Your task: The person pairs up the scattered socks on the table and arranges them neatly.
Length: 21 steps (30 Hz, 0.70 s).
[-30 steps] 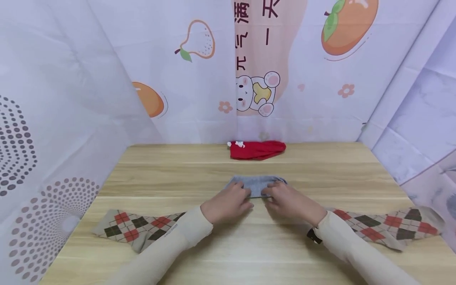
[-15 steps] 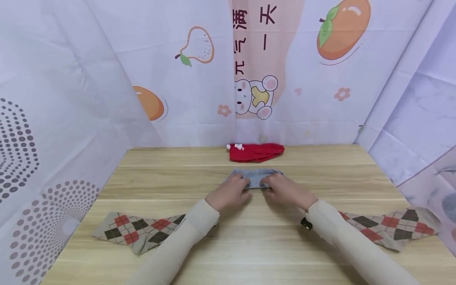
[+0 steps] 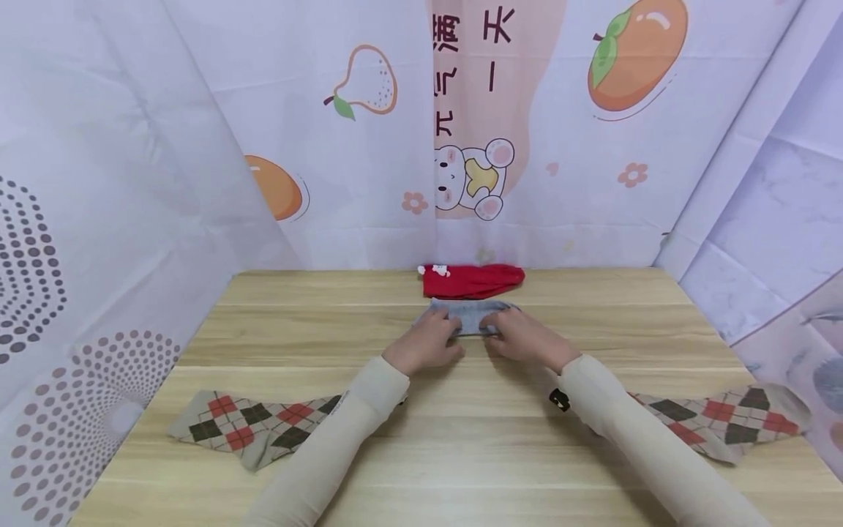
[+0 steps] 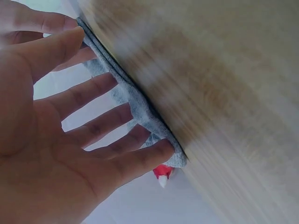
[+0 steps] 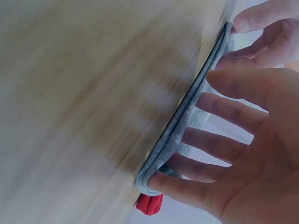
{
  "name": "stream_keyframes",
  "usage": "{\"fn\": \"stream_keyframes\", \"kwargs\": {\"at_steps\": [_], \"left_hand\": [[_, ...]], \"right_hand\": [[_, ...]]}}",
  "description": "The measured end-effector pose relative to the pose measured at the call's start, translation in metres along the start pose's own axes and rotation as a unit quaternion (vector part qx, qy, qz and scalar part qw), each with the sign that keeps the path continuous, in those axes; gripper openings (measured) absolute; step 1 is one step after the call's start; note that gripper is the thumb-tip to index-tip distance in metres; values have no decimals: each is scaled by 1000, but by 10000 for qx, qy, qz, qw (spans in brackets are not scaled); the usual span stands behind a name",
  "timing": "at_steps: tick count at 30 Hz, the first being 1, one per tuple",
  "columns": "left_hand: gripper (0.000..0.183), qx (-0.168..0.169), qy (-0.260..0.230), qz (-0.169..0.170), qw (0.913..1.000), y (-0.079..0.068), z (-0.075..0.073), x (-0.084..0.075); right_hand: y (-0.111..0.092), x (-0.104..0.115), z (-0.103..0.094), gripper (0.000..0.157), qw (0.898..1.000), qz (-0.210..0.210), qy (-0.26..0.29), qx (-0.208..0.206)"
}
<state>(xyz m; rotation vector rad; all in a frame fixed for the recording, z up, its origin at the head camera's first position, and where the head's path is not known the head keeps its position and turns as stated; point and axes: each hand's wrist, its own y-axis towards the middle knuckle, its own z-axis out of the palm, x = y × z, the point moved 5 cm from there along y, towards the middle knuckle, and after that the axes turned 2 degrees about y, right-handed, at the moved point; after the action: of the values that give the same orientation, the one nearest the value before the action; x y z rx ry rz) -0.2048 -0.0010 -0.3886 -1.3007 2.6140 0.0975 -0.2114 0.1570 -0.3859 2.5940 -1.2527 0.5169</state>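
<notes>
A folded grey sock (image 3: 471,315) lies flat on the table in front of a folded red sock (image 3: 474,282) with a white ornament at its left end. My left hand (image 3: 429,339) rests on the grey sock's left part, its fingers spread and fairly straight in the left wrist view. On the right part rests my right hand (image 3: 527,339), fingers likewise extended with the tips touching the grey fabric (image 5: 175,126). Neither hand curls round the sock. The fingers cover parts of its ends.
One argyle sock (image 3: 253,426) lies at the left of the wooden table (image 3: 461,454), partly behind the left sleeve. Another argyle sock (image 3: 731,421) lies at the right, partly behind the right sleeve. A printed curtain (image 3: 369,183) hangs along the table's back edge.
Both hands have moved away from me across the table, and the grey sock has slid with them, close up to the red sock. The argyle socks have stayed put.
</notes>
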Motion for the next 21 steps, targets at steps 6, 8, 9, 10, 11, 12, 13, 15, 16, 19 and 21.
{"fn": "stream_keyframes", "kwargs": {"at_steps": [6, 8, 9, 10, 11, 12, 13, 15, 16, 19, 21], "left_hand": [[46, 109, 276, -75, 9995, 1, 3, -3], [47, 105, 370, -77, 9992, 1, 5, -4], [48, 96, 409, -79, 9991, 0, 6, -5], [47, 88, 451, -82, 9989, -1, 7, -6], [47, 78, 495, -80, 9987, -2, 8, -7], [47, 61, 534, -73, 9985, -4, 9, -9], [46, 5, 560, -50, 9984, -5, 9, -10], [47, -90, 642, -16, 9979, -8, 8, -14], [48, -168, 679, 3, 9976, -9, 6, -15], [51, -429, 814, 54, 9957, -13, -2, -21], [52, -557, 931, 80, 9941, -16, -9, -23]], "right_hand": [[-7, 1, 4, 27, 9998, -16, -161, -129], [-10, 2, 5, 29, 9995, -43, -229, -212], [-12, 2, 6, 30, 9994, -40, -225, -248], [-13, 3, 7, 31, 9993, -40, -216, -293], [-14, 3, 8, 32, 9992, -48, -215, -324], [-15, 3, 8, 32, 9991, -57, -236, -348], [-16, 4, 9, 31, 9990, -77, -262, -367], [-17, 5, 8, 31, 9987, -102, -283, -400], [-18, 6, 7, 32, 9987, -86, -270, -416], [-18, 10, 2, 37, 9985, -12, -213, -496], [-17, 13, -3, 41, 9982, 7, -171, -568]]}}
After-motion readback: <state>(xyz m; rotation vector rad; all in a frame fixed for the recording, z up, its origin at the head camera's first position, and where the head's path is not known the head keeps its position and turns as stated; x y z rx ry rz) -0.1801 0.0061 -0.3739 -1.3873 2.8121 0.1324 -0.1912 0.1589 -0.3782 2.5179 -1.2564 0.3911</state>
